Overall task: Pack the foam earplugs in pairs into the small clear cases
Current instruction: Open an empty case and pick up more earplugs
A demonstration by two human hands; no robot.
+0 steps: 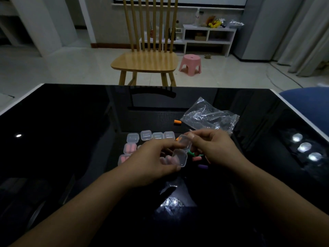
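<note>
**A:** so what's going on at the black glass table [71, 139] right now?

**B:** Both hands are up over the middle of it, working one open clear case [181, 154]. The left hand [153, 161] pinches the lower half, fingers curled round it, and the right hand [211, 148] has its fingertips on the flipped-up lid. My guess is they hold it off the table so the hinge stays open while a pair goes in.

**A:** anything in it yet?

**B:** Looks like pale pink foam near the left fingers, but honestly can't tell if it's inside or behind the plastic.

**A:** and the rest of the stuff?

**B:** Row of empty cases [151, 136] just past the hands. Two filled cases [128, 152] with pink plugs sit to the left, stacked toward the near side — probably a done pile. Loose earplugs [196, 158] in green, pink and purple lie right under the right hand, within easy reach. One stray orange earplug [177, 122] sits farther out beside a crumpled plastic bag [210, 116] — likely what they were tipped out of.
</note>
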